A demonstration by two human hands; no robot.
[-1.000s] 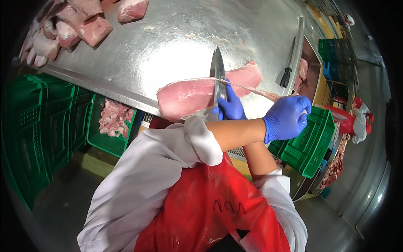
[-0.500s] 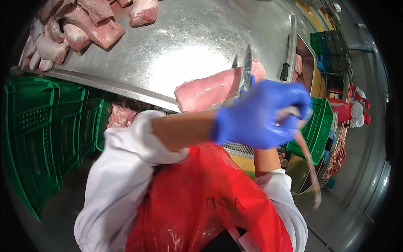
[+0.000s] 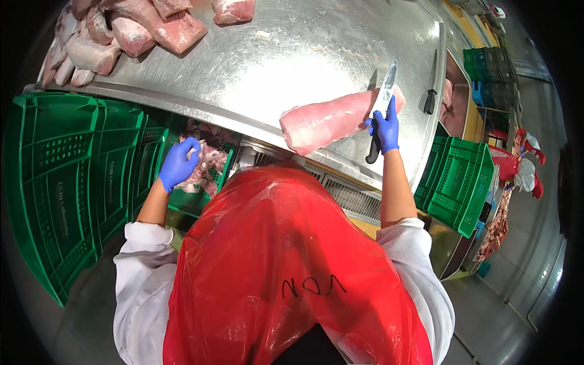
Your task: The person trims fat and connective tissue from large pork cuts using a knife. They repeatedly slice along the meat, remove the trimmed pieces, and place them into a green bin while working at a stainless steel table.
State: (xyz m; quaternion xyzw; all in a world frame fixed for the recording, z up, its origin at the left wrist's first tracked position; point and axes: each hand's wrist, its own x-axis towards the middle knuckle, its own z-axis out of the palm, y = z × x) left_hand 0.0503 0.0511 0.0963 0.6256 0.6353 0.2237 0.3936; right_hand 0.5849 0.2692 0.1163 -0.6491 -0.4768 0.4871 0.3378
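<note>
A long boneless pork loin (image 3: 331, 121) lies on the steel table, slanting up to the right. My right hand (image 3: 386, 129), in a blue glove, is closed around the black handle of a knife (image 3: 387, 88). Its blade points away from me and passes over the loin's right end. Over at the left, my blue-gloved left hand (image 3: 178, 165) is above a green crate (image 3: 226, 167) of meat trimmings (image 3: 210, 165). Its fingers are bent together at the crate's near left part; whatever is between them I cannot make out.
Several raw meat pieces (image 3: 134, 33) are piled at the table's far left. A second black-handled knife (image 3: 430, 102) lies by the right edge of the steel table (image 3: 255, 67). Green crates stand left (image 3: 61, 164) and right (image 3: 456, 179). People in red and white (image 3: 524, 170) are farther right.
My left hand has swung from the right, where it held a long pale strip, to the trimmings crate at left. The strip no longer shows. The right hand still holds the knife.
</note>
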